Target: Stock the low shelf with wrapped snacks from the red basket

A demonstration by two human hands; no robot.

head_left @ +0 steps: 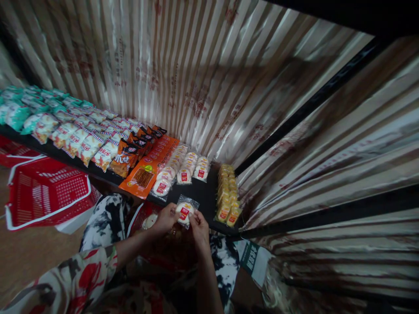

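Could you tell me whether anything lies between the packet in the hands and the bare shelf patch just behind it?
Nothing visible does: the packet, pinched by left hand and right hand, sits at the shelf edge, bare behind it.

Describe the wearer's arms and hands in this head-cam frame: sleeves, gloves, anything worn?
Both hands are bare, no gloves. No rings or watch can be made out at this size. The left hand comes from a forearm bare below a loose sleeve with a floral print in red, cream and dark grey-green. The right hand has a bare forearm with no sleeve in view.
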